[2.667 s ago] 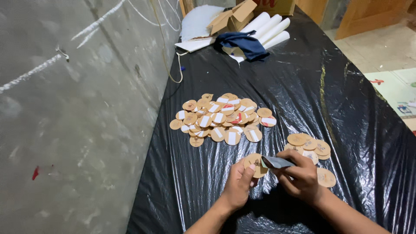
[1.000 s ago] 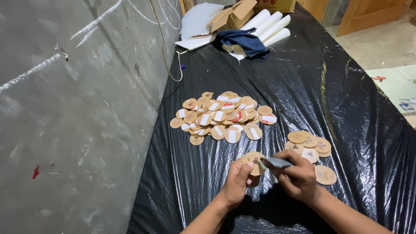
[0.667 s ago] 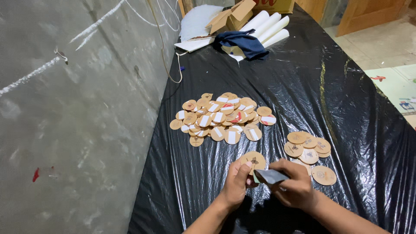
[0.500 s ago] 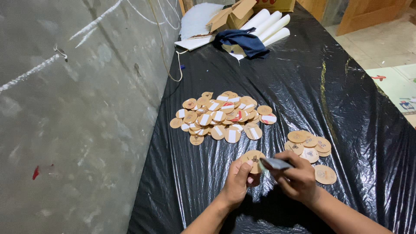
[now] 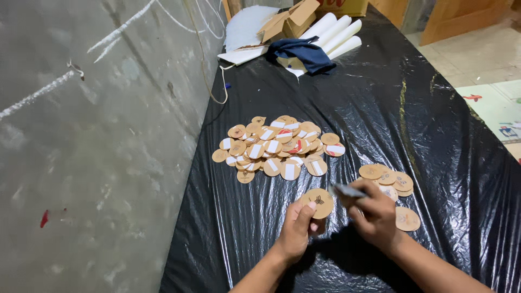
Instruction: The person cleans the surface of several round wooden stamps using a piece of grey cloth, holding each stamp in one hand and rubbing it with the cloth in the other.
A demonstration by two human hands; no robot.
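My left hand point(image 5: 297, 228) holds a round brown cardboard disc point(image 5: 318, 203) by its edge, just above the black plastic sheet point(image 5: 369, 108). Close beside it, my right hand point(image 5: 375, 214) grips a small flat grey piece point(image 5: 347, 190), blurred, whose tip points at the disc. A large heap of similar discs with white strips point(image 5: 279, 146) lies farther out, in front of my left hand. A smaller pile of plain discs point(image 5: 388, 179) sits just beyond my right hand, and a single disc point(image 5: 407, 218) lies to its right.
A grey concrete wall point(image 5: 81, 152) runs along the table's left side. At the far end lie white paper rolls point(image 5: 336, 35), a dark blue cloth point(image 5: 301, 52), a small cardboard box point(image 5: 287, 19) and white sheets point(image 5: 244, 32). A cord point(image 5: 214, 81) hangs at the left edge.
My hands stayed in the same spot, shifting slightly. The disc in my left hand has tilted up, and the grey piece in my right hand keeps moving against it.
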